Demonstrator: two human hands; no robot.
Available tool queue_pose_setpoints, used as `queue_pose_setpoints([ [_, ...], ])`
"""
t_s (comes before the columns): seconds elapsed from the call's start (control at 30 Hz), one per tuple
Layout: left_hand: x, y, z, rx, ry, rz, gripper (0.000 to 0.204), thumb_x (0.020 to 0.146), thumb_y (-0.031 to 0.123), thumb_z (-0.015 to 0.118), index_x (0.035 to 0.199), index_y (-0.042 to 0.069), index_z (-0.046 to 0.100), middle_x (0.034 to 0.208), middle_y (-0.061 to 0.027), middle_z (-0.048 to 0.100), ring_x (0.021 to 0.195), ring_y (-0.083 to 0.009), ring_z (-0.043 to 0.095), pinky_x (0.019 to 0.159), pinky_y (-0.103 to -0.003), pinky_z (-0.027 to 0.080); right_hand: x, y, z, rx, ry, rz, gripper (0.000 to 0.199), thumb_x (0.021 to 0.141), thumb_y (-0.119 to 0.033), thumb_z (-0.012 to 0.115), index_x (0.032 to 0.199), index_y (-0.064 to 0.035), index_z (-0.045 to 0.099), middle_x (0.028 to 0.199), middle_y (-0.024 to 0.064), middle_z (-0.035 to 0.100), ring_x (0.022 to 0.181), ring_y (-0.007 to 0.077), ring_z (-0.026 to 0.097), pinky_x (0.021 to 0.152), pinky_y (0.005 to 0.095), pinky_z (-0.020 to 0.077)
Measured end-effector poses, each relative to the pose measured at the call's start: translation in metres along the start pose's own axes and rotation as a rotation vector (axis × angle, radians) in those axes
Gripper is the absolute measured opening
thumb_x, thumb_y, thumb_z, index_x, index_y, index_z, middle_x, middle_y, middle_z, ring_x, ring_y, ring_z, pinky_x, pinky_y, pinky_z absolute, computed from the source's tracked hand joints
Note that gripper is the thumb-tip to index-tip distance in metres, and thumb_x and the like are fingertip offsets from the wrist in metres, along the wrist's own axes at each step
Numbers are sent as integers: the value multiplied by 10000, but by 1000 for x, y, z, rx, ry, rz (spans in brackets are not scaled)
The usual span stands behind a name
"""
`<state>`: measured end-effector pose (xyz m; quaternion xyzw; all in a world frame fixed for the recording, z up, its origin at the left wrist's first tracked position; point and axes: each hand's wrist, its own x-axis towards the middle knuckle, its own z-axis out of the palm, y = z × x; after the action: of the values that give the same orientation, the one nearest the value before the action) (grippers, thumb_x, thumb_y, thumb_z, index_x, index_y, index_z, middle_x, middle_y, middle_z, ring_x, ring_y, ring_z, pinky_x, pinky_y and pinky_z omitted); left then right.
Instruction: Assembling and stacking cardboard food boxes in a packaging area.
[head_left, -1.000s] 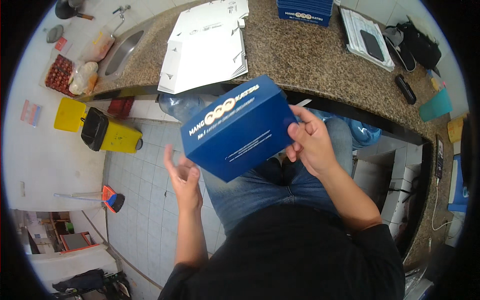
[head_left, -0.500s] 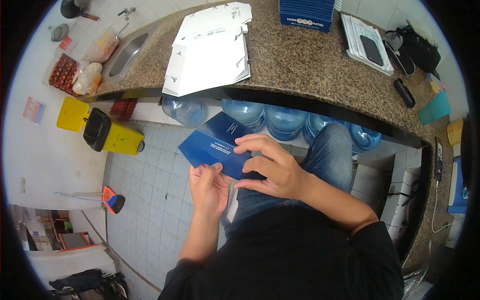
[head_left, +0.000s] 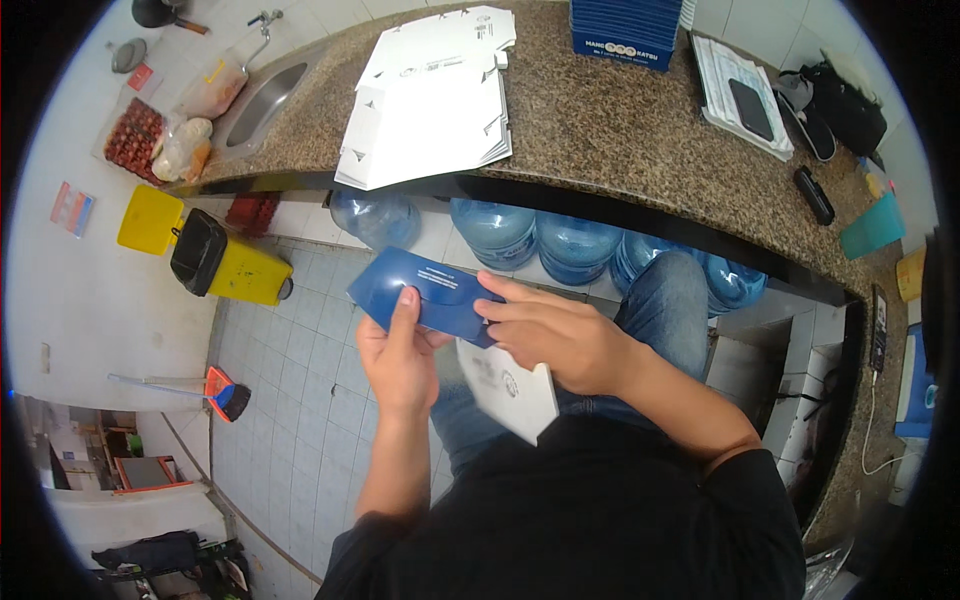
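Observation:
Above my lap I hold a cardboard box blank point(head_left: 440, 300), glossy blue on one face with small white print. My left hand point(head_left: 398, 365) grips its left part, the thumb lying on top of the blue face and the fingers underneath. My right hand point(head_left: 570, 340) closes on its right end, fingertips over the blue edge; its thumb is hidden. Below the right hand hangs a white panel point(head_left: 512, 392) with a dark printed mark, which appears to belong to the same blank. On the counter ahead lies a stack of flat white box blanks point(head_left: 430, 110).
Stacked blue boxes point(head_left: 625, 35) stand farther back on the granite counter point(head_left: 590, 130). To their right, a phone point(head_left: 750, 108) rests on papers. Large blue water bottles point(head_left: 578, 245) line the space under the counter. A yellow bin point(head_left: 250, 270) stands at left.
The blue blank has turned in my hands and its visible face looks narrower. A white panel has swung out below my right hand. My left hand has moved slightly left and up.

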<state>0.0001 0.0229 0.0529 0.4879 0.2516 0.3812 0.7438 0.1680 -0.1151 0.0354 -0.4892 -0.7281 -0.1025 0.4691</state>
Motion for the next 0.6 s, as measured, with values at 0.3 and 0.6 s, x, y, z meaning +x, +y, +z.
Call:
queue_pose_setpoints([
  [0.3,-11,-33,11,205,-80,234,256,1085,163,595,1234,-43,622,1166,-137,706,972,-210,721,798,-345,622,11,-13,9,74,212,235,91,881,-64,751,920,-13,686,1235,115,717,1310,390,599,1151,591,398],
  [0.6,-27,-32,29,-78,-118,135,231,1092,147,574,1201,-47,637,1088,-113,726,929,-167,722,789,-316,611,9,-14,9,42,168,221,162,830,-46,766,872,-5,615,1287,198,610,1283,453,564,1027,533,504],
])
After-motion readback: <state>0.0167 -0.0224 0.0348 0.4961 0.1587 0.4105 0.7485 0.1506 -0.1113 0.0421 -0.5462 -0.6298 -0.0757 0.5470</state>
